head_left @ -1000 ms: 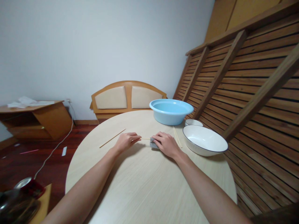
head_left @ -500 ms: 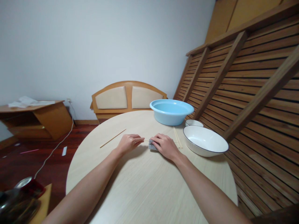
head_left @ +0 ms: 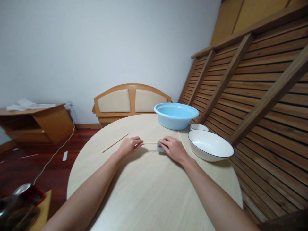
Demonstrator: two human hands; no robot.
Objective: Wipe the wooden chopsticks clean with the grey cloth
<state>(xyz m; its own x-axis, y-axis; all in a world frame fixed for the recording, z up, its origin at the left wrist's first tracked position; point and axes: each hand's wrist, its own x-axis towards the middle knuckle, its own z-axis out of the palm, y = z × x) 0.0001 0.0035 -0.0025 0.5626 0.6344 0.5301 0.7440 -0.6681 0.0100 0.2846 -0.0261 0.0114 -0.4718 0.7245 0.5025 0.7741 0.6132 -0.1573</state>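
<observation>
Chopstick running crosswise over the table, left to right: the left hand has its end in pinched fingers, nearer the bare stretch, while the right hand's fingers fold a grey sponge against it. And the hands have drawn apart, more wood showing now! Beyond, right, white bowl, then blue basin.

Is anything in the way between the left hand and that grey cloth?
Only the stick crosses the gap, from the left hand to the cloth in the right hand. Nothing else visible stands between them; the basin and large bowl are outside that gap.
</observation>
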